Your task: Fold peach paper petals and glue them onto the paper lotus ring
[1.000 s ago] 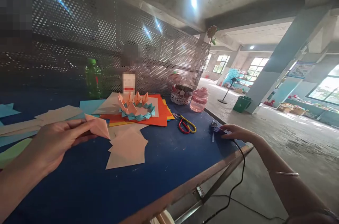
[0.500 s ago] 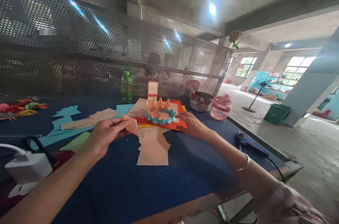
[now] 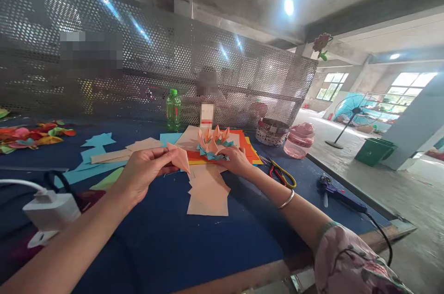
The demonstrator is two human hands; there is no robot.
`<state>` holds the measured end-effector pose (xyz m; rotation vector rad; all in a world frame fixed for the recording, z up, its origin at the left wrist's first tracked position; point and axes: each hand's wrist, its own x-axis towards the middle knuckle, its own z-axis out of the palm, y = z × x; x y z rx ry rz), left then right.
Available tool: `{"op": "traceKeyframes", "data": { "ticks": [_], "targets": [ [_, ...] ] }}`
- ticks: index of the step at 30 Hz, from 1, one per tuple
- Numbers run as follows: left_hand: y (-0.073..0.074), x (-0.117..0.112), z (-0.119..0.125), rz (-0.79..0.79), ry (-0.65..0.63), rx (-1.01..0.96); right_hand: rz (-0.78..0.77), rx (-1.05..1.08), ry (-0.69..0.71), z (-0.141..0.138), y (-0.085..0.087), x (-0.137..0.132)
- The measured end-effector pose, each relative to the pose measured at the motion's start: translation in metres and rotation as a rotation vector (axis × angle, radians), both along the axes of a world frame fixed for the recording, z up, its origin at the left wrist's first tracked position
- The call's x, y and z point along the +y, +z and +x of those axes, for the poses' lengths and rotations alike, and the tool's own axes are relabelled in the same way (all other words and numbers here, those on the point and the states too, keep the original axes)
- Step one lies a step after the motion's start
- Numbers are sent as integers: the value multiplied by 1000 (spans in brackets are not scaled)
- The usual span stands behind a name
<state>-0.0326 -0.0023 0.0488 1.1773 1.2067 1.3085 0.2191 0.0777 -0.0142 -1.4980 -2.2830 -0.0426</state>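
- the left hand is seen just in front of the paper lotus, and a folded peach paper petal is held in it, pinched between the thumb and the fingers, which are pressed together.
- the petal is held in the air just left of the lotus, with its point turned toward the table.
- the right hand is laid against the right side of the lotus, its fingers kept close together; whether any paper is pinched by them cannot be told.
- the lotus, made of peach petals on a teal folded ring, is placed on orange paper sheets, and these are laid on the blue table.
- cut peach paper sheets are spread just in front of the lotus.
- scissors with red and yellow handles are left to the right of the lotus, and a blue hot glue gun is placed further right, near the table edge.
- a green plastic bottle is stood behind the lotus, and a pink plastic jar is stood behind and to the right of it.
- teal paper scraps are scattered left of the lotus, and a white charger is seen further left, near the table's front.
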Motion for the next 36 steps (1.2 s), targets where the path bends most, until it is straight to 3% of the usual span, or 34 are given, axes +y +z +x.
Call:
{"op": "traceKeyframes", "data": {
  "ticks": [4, 8, 14, 17, 22, 26, 32, 36],
  "targets": [
    [2, -1, -2, 27, -6, -7, 57, -33, 41, -7, 5, -13],
    [11, -4, -8, 71, 10, -37, 128, -104, 135, -18, 12, -44],
    [33, -23, -11, 305, 9, -39, 347, -270, 353, -33, 10, -103],
    [33, -32, -4, 374, -31, 21, 354, -270, 420, -37, 6, -122],
    [16, -39, 9, 450, -168, 370, 353, -183, 476, -37, -3, -128],
    [4, -40, 15, 401, -178, 458, 311, -40, 450, -31, -4, -130],
    [9, -42, 20, 424, -122, 510, 198, 110, 359, -23, -3, -131],
    [12, -42, 20, 465, -116, 543, 366, -27, 464, -23, -2, -136]
  ]
}}
